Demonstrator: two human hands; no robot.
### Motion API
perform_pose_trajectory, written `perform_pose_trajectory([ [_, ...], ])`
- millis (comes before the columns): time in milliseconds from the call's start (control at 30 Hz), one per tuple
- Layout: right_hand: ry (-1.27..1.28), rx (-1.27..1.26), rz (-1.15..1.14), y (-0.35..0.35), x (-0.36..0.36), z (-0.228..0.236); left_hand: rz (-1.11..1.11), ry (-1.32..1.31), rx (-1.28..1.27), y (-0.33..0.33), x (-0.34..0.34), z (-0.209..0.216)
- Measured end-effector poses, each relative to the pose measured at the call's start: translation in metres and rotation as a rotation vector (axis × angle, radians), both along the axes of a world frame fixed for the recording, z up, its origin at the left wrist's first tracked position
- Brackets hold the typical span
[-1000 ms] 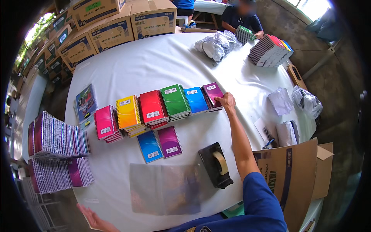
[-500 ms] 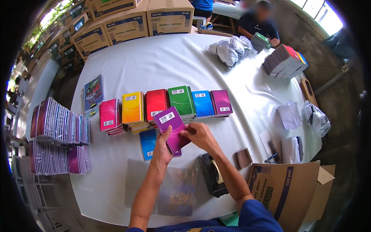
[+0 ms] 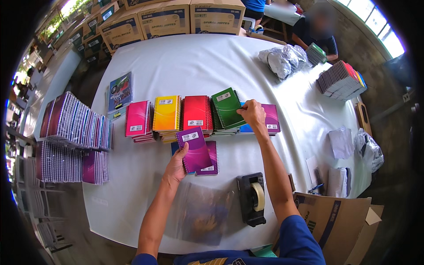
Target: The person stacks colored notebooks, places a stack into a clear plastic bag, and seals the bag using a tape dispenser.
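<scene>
My left hand (image 3: 178,164) is closed on a purple spiral notebook (image 3: 194,152), its thumb on the cover. Beneath that lie another purple notebook (image 3: 213,157) and a mostly covered blue one. My right hand (image 3: 254,115) pinches the right edge of a green spiral notebook (image 3: 227,106), which sits tilted atop the green pile. In the same row are a pink pile (image 3: 138,118), a yellow pile (image 3: 166,112), a red pile (image 3: 195,110) and a purple pile (image 3: 271,117). My right hand hides most of the blue pile.
Clear plastic bags (image 3: 204,210) and a black tape dispenser (image 3: 251,198) lie near me. Wrapped notebook stacks (image 3: 75,128) stand left, an open carton (image 3: 335,221) right. Farther off are cartons (image 3: 165,20), crumpled plastic (image 3: 282,59), a notebook stack (image 3: 340,81) and a seated person (image 3: 313,33).
My right hand has left the purple notebook and moved up and right to the green pile, where the top notebook is now tilted. My left hand still holds the purple notebook. The view has shifted.
</scene>
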State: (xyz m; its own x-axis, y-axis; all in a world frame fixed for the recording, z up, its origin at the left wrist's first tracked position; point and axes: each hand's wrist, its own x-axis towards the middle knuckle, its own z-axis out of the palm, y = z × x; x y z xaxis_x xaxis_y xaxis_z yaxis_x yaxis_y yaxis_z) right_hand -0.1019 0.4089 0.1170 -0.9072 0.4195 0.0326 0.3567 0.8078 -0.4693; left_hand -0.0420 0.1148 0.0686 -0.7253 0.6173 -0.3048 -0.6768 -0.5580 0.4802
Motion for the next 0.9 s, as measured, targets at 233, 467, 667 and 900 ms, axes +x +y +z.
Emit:
perform_pose_trajectory([
  [233, 0.01, -0.072, -0.004, -0.001, 0.006, -0.019, 0.018, 0.009, -0.02, -0.014, 0.011, -0.008],
  [467, 0.081, 0.097, -0.035, -0.024, 0.017, 0.04, -0.032, 0.015, -0.052, -0.032, 0.013, -0.011],
  [667, -0.154, -0.306, 1.368, -0.081, 0.026, 0.101, -0.151, -0.033, 0.152, -0.035, 0.017, -0.035],
  [900, 0.133, -0.144, 0.976, -0.125, 0.014, 0.037, -0.139, -0.028, -0.025, -0.029, 0.045, -0.005],
])
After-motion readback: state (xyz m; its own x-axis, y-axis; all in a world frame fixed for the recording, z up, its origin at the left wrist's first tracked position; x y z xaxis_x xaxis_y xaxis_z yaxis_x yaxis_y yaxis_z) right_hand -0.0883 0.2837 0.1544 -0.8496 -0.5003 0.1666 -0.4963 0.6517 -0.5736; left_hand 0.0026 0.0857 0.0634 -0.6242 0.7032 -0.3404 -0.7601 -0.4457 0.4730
